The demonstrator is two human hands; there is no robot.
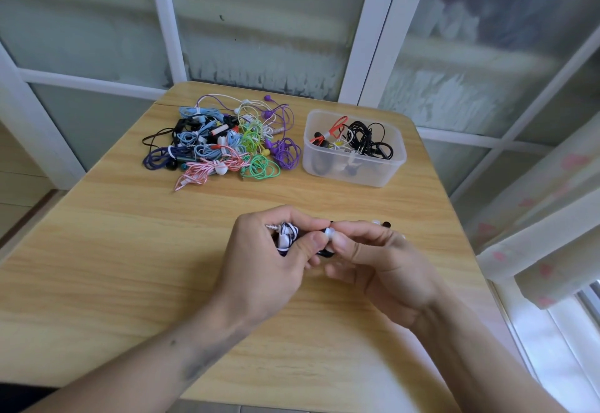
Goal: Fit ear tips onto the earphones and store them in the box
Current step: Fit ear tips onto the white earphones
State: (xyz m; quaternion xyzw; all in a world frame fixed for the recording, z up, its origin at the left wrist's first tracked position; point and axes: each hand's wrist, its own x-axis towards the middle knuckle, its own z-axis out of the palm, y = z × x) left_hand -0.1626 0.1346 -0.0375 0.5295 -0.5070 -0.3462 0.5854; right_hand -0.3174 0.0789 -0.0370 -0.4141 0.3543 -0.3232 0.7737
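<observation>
Hands met over the near middle of the table (130, 250): the left hand (269, 263) gripped a coiled black-and-white earphone (287, 237), the right hand (376, 263) pinched a white ear tip (329, 234) against it. The box (354, 149) stood far right, beside the earphone pile (224, 140).

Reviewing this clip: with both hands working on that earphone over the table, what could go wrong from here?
1. The white ear tip, pinched by the right hand, is tiny; it could slip and roll off the table.
2. The left hand holds the coiled black-and-white earphone loosely bunched; the coil might unravel.
3. The box already looks crowded, so cords may tangle.
</observation>
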